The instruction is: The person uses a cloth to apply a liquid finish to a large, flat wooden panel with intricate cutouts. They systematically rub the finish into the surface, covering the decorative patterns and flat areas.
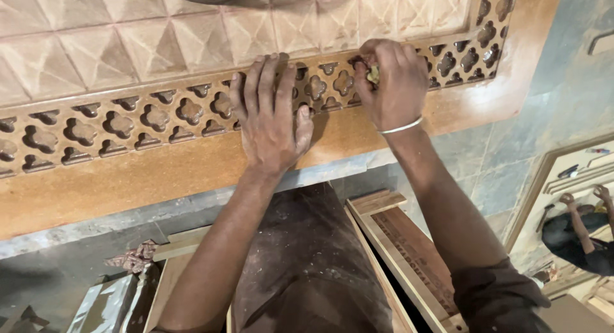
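The carved panel (192,109) lies flat under both hands, its pierced border running across beneath the fingers. A small yellowish wad (373,74), perhaps sandpaper, is pinched in the right hand (391,83) and pressed into a cutout. The left hand (272,118) is laid flat just beside it, fingers together, bracing the wood. The rubbing is probably best kept light and inside each cutout, so edges are not rounded. Both forearms are stretched forward, the right wrist bent inward.
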